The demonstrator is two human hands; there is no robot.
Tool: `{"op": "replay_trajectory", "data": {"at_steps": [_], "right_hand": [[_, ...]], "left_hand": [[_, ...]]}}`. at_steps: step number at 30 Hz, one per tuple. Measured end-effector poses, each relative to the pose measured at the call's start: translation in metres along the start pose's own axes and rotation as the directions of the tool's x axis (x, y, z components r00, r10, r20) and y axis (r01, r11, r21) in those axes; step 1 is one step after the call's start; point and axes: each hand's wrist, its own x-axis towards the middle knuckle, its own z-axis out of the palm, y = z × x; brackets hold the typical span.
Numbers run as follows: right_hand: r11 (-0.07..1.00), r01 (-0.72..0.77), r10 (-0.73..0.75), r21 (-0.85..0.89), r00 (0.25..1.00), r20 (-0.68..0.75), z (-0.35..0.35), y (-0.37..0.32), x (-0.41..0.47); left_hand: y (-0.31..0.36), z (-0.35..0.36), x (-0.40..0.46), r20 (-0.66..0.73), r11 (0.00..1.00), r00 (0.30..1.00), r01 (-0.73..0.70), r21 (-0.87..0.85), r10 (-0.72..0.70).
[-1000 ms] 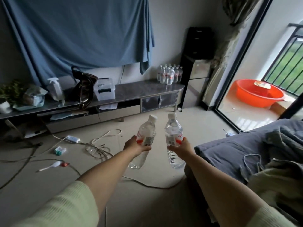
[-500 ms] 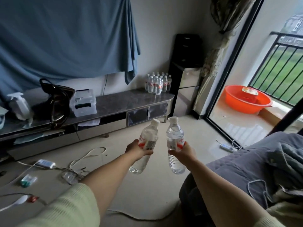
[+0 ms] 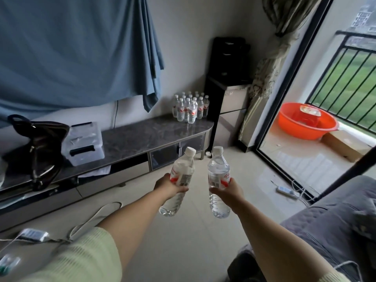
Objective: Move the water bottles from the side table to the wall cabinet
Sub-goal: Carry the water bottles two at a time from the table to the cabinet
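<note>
Carrying step, two bottles in transit. The left hand [image 3: 169, 185] held one water bottle [image 3: 179, 181] with its grip wrapped fully round the labelled waist; this bottle tilted, cap leaning to the right. The right hand [image 3: 227, 192] held a second water bottle [image 3: 218, 180] in the same closed grip at the label, and this one stood close to upright. Both were carried at arm's length above the tiled floor [image 3: 234, 163], caps near each other but apart.

The destination appeared to be the long dark-topped wall cabinet [image 3: 142, 135], where a cluster of like bottles [image 3: 190, 107] stood at its right end, near the wall and just beside a tall black unit [image 3: 225, 82].

Recommended procedure, as a judgement:
1. Bring the tilted left bottle upright before it reaches the desk top, so the base lands flat.
2. Set each bottle on bare top in front of the cluster, not into it; the standing bottles were tightly packed and a nudge could topple several.
3. Place one bottle at a time and release only once the base is seated.
4. Watch the footing: a white cable [image 3: 95, 216] and a power adapter [image 3: 32, 235] lay on the floor to the left of the path.

The thin bottle walls would probably dent under a hard squeeze, so moderate pressure should suffice.
</note>
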Motion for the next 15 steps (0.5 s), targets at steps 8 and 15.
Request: {"op": "replay_trajectory", "data": {"at_steps": [8, 15], "right_hand": [[1.000, 0.011, -0.010, -0.013, 0.999, 0.048, -0.005, -0.032, 0.139], [0.998, 0.058, -0.056, -0.011, 0.991, 0.119, -0.038, -0.070, 0.284]], "left_hand": [[0.056, 0.011, 0.117, -0.016, 1.000, 1.000, -0.002, -0.011, 0.002], [0.131, 0.031, 0.236, -0.030, 0.989, 0.998, 0.059, -0.134, -0.063]]}}
